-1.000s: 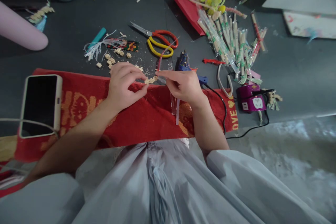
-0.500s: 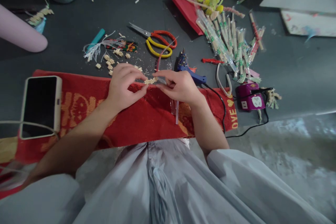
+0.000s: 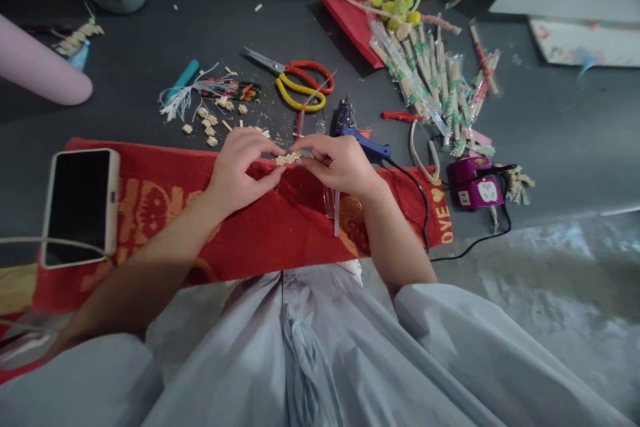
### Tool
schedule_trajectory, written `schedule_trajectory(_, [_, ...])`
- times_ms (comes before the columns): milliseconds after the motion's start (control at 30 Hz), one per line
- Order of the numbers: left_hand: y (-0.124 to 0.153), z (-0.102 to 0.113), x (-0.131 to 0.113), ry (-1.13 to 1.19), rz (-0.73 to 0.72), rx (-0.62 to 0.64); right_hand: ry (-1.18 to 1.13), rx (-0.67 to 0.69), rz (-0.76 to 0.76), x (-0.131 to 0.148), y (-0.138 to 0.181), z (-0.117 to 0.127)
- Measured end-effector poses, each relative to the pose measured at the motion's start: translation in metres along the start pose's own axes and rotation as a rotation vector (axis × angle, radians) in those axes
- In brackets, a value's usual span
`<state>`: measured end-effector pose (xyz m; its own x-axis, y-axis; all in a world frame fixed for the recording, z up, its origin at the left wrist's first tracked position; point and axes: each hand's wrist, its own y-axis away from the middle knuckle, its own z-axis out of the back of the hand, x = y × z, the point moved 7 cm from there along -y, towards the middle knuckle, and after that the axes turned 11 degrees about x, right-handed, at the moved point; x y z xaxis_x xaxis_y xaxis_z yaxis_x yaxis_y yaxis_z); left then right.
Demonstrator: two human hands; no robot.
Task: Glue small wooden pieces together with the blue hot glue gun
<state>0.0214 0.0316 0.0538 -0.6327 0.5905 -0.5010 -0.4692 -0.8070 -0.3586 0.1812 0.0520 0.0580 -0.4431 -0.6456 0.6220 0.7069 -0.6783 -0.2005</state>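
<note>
Between my two hands, over the far edge of a red cloth (image 3: 280, 227), is a small knobbly strip of pale wooden pieces (image 3: 289, 159). My left hand (image 3: 246, 163) pinches its left end between thumb and fingers. The fingertips of my right hand (image 3: 340, 163) are closed on its right end. Just beyond my left hand, several small pale wooden clusters (image 3: 209, 119) lie among crumbs. A blue glue gun (image 3: 357, 133) rests beyond my right hand, and scissors (image 3: 300, 83) with red and yellow handles lie farther back.
A phone (image 3: 80, 207) with a cable lies on the cloth at left. Wrapped sticks (image 3: 440, 80) are heaped at the back right, near a red envelope (image 3: 353, 23). A purple power socket (image 3: 476, 183) stands at right, with a black cord. A pink cylinder (image 3: 45, 67) juts in at left.
Both hands keep hold of the strip, and the left hand has shifted slightly right, its fingertips closer to the right hand's. The view has moved a little; the other things stay put.
</note>
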Motion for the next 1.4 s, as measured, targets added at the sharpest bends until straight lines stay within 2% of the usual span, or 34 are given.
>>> schedule_trajectory(133, [-0.001,-0.001,0.001,-0.001,0.037,0.022,-0.001,0.019,-0.002,-0.001,0.000,-0.003])
schedule_trajectory(300, [-0.001,0.001,-0.002,0.049,0.001,0.007,0.000,0.024,-0.001,-0.001,0.000,-0.004])
schedule_trajectory(467, [-0.002,0.000,0.001,0.036,0.049,0.038,-0.002,0.039,-0.013,-0.002,-0.001,-0.006])
schedule_trajectory(600, [-0.003,0.001,-0.001,0.026,0.030,0.048,0.014,0.032,0.000,-0.001,-0.001,-0.008])
schedule_trajectory(900, [-0.001,0.004,-0.004,0.088,0.008,-0.009,0.039,-0.097,0.042,0.001,0.001,-0.006])
schedule_trajectory(1033, [-0.001,0.000,0.003,0.220,0.099,0.017,0.045,-0.180,0.090,0.003,0.002,-0.004])
schedule_trajectory(1133, [0.001,-0.008,0.016,0.454,0.233,0.036,0.047,-0.230,0.105,0.004,0.003,-0.004])
schedule_trajectory(1233, [0.003,-0.020,0.026,0.655,0.336,0.077,0.034,-0.222,0.091,0.003,0.002,-0.008])
schedule_trajectory(1400, [0.002,-0.025,0.028,0.761,0.374,0.101,0.028,-0.226,0.099,0.004,0.000,-0.010])
